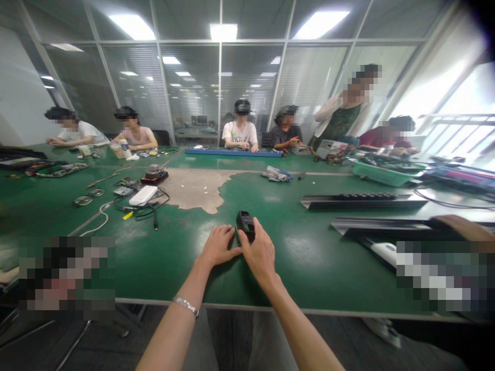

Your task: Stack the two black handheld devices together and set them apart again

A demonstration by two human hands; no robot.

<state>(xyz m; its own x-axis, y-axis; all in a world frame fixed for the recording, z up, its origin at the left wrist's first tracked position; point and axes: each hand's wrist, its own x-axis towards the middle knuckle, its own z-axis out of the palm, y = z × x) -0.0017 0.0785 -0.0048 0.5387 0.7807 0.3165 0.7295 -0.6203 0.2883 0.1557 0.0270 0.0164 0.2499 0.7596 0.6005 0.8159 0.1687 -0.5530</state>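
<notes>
A small black plastic device with recesses on its upper face stands out against the green table, right in front of me. My right hand is closed around its near end and right side, thumb on the left and fingers along the right edge. To the left of the device, my left hand lies palm down at the table top with its fingers stretched out. The left thumb reaches toward the device's near end, close to the right thumb; whether it touches the device I cannot tell.
Left of centre lie a white box-shaped device, cables and eyeglasses. A bare patch shows in the table covering. Black metal rails and a green basket are on the right. Several people sit around; a neighbour's hand rests at right.
</notes>
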